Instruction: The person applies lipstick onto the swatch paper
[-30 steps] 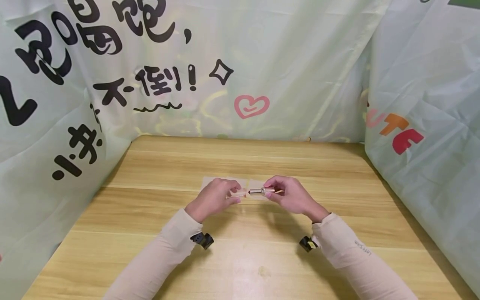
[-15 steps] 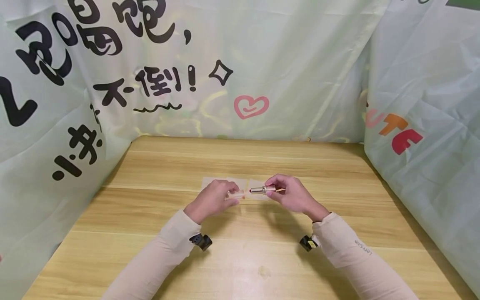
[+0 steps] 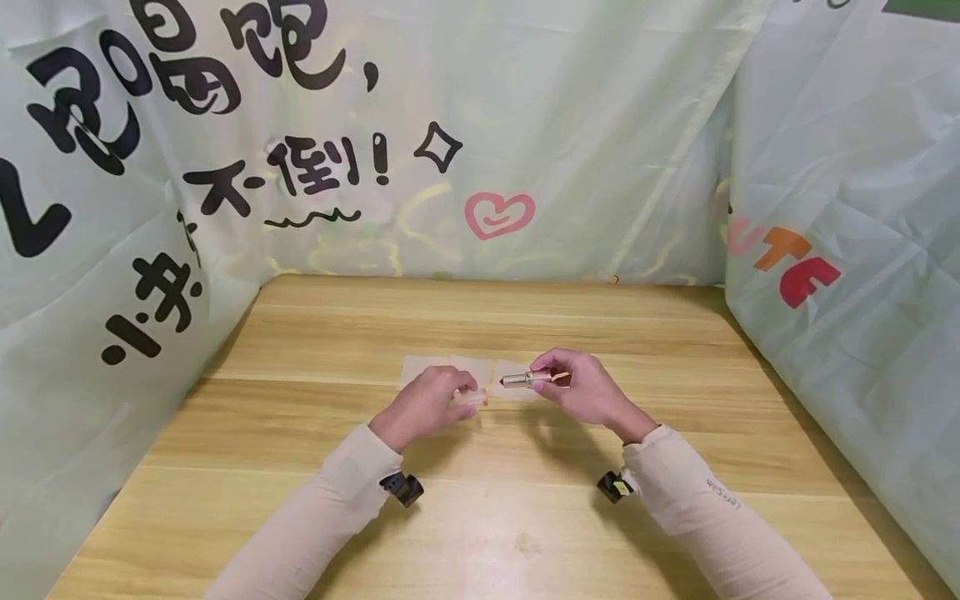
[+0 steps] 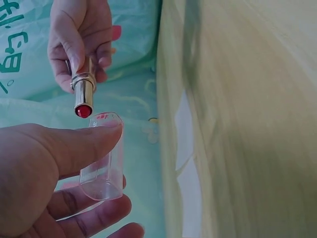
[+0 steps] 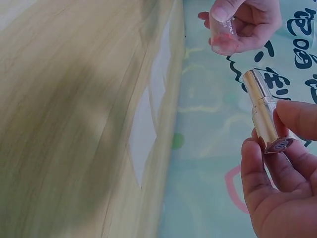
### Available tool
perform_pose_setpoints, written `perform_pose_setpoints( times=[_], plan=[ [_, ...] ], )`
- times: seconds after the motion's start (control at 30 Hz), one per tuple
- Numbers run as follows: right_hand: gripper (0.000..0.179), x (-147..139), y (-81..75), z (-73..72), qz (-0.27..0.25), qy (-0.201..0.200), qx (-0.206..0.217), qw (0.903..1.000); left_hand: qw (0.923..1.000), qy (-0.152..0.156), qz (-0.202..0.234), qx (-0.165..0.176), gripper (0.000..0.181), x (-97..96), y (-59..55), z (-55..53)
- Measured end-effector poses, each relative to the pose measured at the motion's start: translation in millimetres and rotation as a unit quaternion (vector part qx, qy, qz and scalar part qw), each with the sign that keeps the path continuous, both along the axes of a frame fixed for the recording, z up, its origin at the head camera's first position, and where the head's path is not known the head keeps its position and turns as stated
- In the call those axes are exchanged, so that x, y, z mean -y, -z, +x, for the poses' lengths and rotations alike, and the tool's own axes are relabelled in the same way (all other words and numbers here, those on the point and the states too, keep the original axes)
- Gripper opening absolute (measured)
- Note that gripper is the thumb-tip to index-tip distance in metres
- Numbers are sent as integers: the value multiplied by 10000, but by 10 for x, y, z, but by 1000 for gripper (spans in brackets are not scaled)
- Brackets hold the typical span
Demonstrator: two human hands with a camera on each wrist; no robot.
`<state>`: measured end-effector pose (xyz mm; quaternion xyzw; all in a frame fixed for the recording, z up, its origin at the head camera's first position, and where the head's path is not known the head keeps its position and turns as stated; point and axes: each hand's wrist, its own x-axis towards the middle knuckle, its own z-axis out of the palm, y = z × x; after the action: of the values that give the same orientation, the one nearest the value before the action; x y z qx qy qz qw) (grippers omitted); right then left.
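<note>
Shifted since a second ago: left grip [image 3: 429, 402] with clear cap [image 4: 105, 178], drawn slightly off the lipstick [image 5: 266, 110], gap wider now. Left grip pinching cap between thumb and fingers, red marks at the cap end facing the lipstick. Right grip [image 3: 587, 392] grasping lipstick by its base, red tip toward cap, not touching. Both held above the surface [image 3: 480, 321], well in from left and right edges, short of far edge. Pale sheets [image 5: 142, 136] lie flat on it near the hands

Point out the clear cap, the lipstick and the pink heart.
Clear cap [image 4: 105, 174], left wrist view: its transparent side wall.
Lipstick [image 5: 264, 112], right wrist view: its metallic case.
Pink heart [image 3: 497, 222], head view: its middle.
</note>
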<state>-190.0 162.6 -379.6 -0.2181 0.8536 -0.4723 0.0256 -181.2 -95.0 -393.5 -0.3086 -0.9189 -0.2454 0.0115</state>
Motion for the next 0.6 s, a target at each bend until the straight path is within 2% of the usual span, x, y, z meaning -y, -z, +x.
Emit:
perform_pose_setpoints(
  times=[0.3,0.6],
  plan=[
    [13,-9,11,-4,-3,50,106,9999,9999,52,-98,101,23,-11,62,-2],
    [16,-18,26,2,-162,78,158,9997,9988,-6,-349,352,21,-20,116,-5]
  ],
)
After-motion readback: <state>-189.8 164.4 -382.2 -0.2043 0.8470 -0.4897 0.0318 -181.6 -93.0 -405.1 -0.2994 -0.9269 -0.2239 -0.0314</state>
